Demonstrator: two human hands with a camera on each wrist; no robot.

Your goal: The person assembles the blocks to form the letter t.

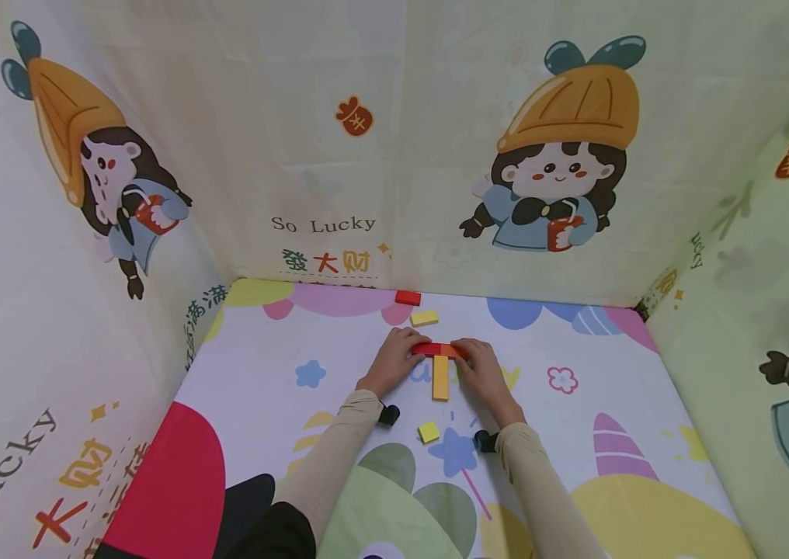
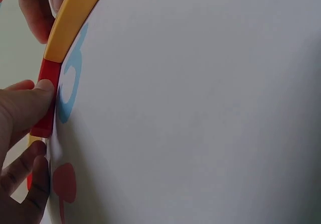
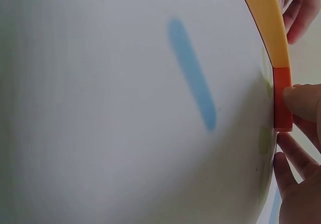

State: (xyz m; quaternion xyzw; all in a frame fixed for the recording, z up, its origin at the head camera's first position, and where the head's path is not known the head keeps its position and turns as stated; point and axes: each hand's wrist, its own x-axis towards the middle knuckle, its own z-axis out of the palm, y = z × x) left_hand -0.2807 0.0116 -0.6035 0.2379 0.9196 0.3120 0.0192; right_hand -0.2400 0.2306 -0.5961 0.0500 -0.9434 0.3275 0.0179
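Two blocks lie end to end in a short row in the head view: a red block (image 1: 426,349) on the left and an orange-red block (image 1: 447,351) on the right. A longer yellow-orange block (image 1: 440,379) runs from the middle of that row toward the person, forming a T. My left hand (image 1: 393,362) pinches the red block, its thumb (image 2: 37,101) on the near side in the left wrist view. The right hand (image 1: 484,379) pinches the orange-red block, thumb (image 3: 303,101) likewise in front. Part of each outer end is covered by fingers.
Beyond the row lie a pale yellow block (image 1: 425,317) and another red block (image 1: 408,297) by the back wall. A small yellow block (image 1: 429,432) sits between the forearms. Printed cloth walls (image 1: 394,171) rise at the back and both sides of the patterned mat (image 1: 248,380).
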